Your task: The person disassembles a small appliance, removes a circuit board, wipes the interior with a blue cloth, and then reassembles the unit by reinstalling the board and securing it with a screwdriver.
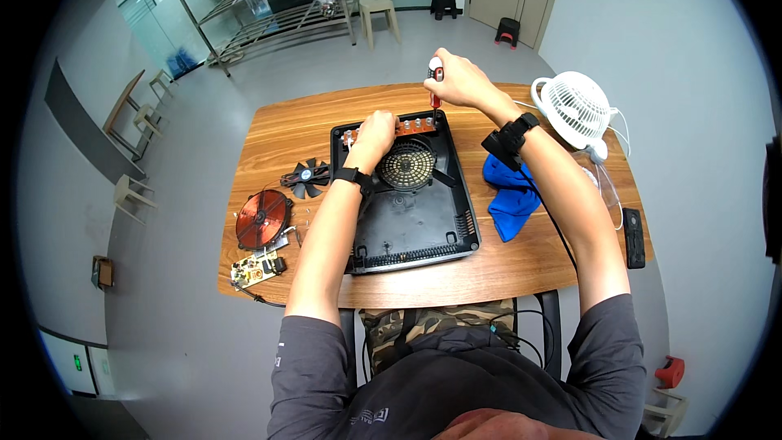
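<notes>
A black plastic appliance housing [419, 232], like an induction cooker's shell, lies open side up on the wooden table, with a round vent grille inside. Along its far edge runs a narrow orange-brown circuit board [418, 125] with several small round parts on it. My left hand [377, 137] is closed over the left part of this board, its fingertips partly hidden. In my right hand [463, 81] a screwdriver [437, 100] with a red and white handle is gripped upright, its tip down at the housing's far right corner by the board's end.
To the left lie a black fan [306, 178], a copper coil [263, 220] and a yellowish circuit board [256, 270] with wires. On the right are a blue cloth [513, 200], a white fan [575, 107] with its cord and a black case [634, 238]. A metal rack [277, 28] stands beyond.
</notes>
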